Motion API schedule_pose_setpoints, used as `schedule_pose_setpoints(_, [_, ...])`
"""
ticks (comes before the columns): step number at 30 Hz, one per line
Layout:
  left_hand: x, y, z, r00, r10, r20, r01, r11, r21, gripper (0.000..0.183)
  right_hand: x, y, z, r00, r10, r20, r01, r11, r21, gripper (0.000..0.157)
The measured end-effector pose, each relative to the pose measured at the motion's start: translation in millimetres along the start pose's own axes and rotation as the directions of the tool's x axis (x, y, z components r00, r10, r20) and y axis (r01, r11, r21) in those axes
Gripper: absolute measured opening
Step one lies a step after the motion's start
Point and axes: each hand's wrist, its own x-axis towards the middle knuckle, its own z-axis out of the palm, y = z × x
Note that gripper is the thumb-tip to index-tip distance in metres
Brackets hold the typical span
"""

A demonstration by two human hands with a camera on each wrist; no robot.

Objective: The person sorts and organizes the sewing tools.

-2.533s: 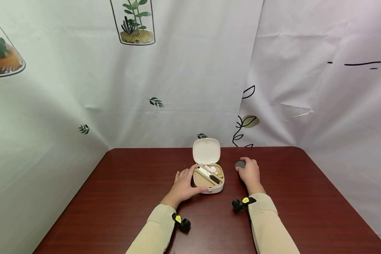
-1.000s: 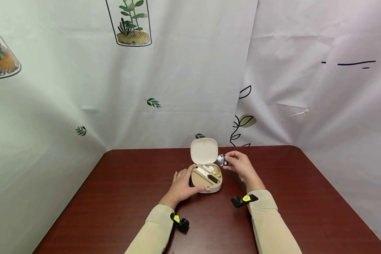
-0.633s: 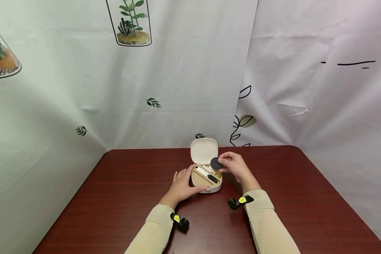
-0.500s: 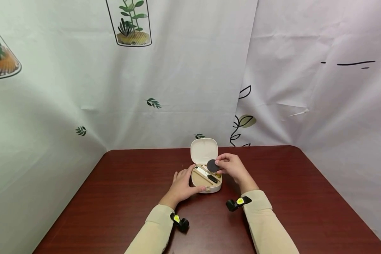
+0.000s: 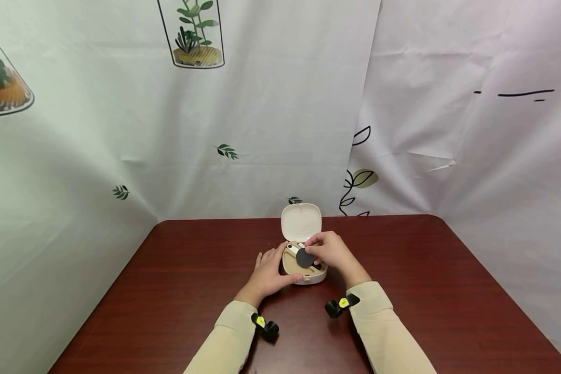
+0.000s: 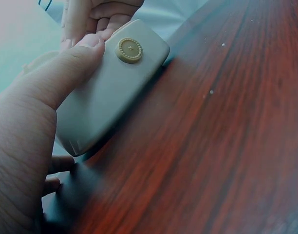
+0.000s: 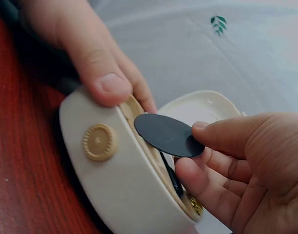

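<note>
A small cream storage box (image 5: 315, 279) stands on the table with its lid (image 5: 301, 222) raised at the back and a tan tray inside. My left hand (image 5: 267, 274) holds it from the left, thumb against the front wall beside the gold round clasp (image 6: 129, 50). Over the tray, my right hand (image 5: 332, 250) pinches a thin round mirror (image 7: 163, 135) by its edge, dark grey back facing up. Beneath the mirror lies a slim white tool with a black end (image 5: 292, 249), partly covered. A gold-coloured item (image 7: 194, 205) shows at the tray's right side.
The dark red wooden table (image 5: 205, 291) ends just behind the box, where a white printed curtain (image 5: 262, 182) hangs. Black wrist cameras sit on both sleeves, the right one (image 5: 334, 308) near the table.
My right hand picked up the round mirror from the table right of the box, turned its dark back up, and carried it left over the tray. The left hand stayed on the box.
</note>
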Motion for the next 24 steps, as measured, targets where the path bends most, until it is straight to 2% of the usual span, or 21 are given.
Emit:
schedule_pose_setpoints(4, [-0.3, 0.4, -0.7, 1.0, -0.004, 0.005, 0.004, 1.0, 0.008, 0.102, -2, -5, 5.1, 1.0, -0.03, -0.007, 0.029, 0.993, -0.118, 0.006])
schedule_pose_setpoints(10, [-1.3, 1.0, -1.3, 1.0, -0.006, 0.011, 0.006, 1.0, 0.001, 0.102, -4, -10, 10.7, 0.995, -0.092, -0.029, 0.082, 0.965, -0.248, 0.005])
schedule_pose_setpoints(24, [-1.1, 0.9, -2.0, 1.0, -0.001, 0.006, 0.001, 1.0, 0.005, 0.102, -5, -14, 18.2, 0.979, -0.202, 0.036, 0.203, 0.919, -0.339, 0.009])
